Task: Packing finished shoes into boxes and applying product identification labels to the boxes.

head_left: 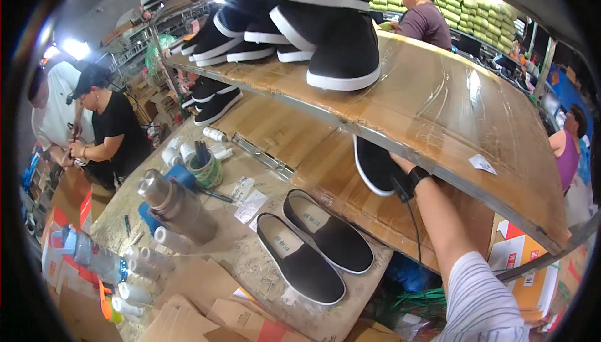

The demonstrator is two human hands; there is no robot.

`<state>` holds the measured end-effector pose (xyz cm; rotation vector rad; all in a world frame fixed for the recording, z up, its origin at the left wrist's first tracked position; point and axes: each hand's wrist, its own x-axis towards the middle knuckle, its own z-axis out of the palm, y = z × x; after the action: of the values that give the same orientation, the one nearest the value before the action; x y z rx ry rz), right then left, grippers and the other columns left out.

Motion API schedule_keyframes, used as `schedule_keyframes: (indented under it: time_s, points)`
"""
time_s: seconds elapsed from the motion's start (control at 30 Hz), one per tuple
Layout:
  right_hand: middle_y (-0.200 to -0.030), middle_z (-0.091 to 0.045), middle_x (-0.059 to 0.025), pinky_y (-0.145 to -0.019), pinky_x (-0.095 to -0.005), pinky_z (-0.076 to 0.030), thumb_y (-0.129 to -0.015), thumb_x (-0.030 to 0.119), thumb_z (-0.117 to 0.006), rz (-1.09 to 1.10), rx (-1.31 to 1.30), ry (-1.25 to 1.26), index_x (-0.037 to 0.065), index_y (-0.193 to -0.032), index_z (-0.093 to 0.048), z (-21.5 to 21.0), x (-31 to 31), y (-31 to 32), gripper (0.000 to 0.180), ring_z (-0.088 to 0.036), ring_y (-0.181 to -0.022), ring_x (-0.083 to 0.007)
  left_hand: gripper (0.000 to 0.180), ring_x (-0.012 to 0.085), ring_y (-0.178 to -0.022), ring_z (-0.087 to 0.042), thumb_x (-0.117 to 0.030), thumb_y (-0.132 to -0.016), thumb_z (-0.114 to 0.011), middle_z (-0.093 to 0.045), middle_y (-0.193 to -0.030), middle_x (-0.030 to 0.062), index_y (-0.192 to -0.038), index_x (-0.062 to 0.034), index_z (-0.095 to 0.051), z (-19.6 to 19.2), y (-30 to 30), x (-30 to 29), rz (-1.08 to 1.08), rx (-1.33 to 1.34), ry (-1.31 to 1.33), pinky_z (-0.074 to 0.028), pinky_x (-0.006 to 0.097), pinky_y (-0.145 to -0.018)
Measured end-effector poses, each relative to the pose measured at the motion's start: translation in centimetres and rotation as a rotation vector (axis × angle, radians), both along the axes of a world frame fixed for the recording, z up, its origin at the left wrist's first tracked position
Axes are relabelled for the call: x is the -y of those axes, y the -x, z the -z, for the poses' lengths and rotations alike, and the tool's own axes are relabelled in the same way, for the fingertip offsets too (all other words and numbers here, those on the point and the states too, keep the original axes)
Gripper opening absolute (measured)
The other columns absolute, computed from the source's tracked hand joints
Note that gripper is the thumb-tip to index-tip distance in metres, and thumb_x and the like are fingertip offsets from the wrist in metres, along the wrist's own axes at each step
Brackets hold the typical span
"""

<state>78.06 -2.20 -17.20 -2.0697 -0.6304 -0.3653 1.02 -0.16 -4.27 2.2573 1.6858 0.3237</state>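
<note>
Reaching under the upper shelf (pixel 438 110), the person's right hand (pixel 400 165) touches a black slip-on shoe (pixel 374 165); whether the fingers grasp it cannot be told. A finished pair of black slip-ons (pixel 313 248) lies at the workbench (pixel 250 260) edge. The left hand is out of view.

You were in a shoe workshop or small factory. Black slip-on shoes with white soles (pixel 325 35) stood in rows on the cardboard-covered upper shelf (pixel 451 110), and one pair (pixel 313 248) lay near the front edge of the worn workbench (pixel 250 260). Glue-stained tubes (pixel 134 273), a tin of tools (pixel 205 168) and a metal bottle (pixel 178 207) crowded its left edge. Other workers (pixel 106 132) stood at benches; stacked green bundles (pixel 463 7) filled the back.
</note>
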Motion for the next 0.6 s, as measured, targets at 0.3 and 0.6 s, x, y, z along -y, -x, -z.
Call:
schedule_keyframes:
  time_s: [0.3,0.6]
  points:
    - [-0.062,-0.051,0.0035,-0.055,-0.0236,-0.036,-0.08,0.012,-0.061,-0.929,-0.465,-0.403,0.005,-0.063,-0.055,-12.0,-0.6,20.5,0.02,-0.045,-0.056,-0.0078,0.025,0.0351,-0.084,-0.058,-0.021,-0.09,-0.054,-0.063,-0.092,0.0188,-0.102,-0.0017,-0.065,-3.1,0.6,1.9,0.05,-0.116,-0.165,-0.047,0.039,-0.075]
    - [-0.077,-0.058,-0.0063,-0.065,-0.0265,-0.044,-0.087,0.013,-0.053,-1.245,-1.472,-0.848,0.001,-0.085,-0.056,-12.4,3.7,39.9,0.013,-0.055,-0.069,-0.0148,0.009,0.027,-0.058,-0.051,-0.016,-0.082,-0.063,-0.052,-0.063,0.0072,-0.088,-0.0109,-0.068,-0.2,0.2,4.3,0.35,-0.176,-0.818,-0.04,0.037,-0.053]
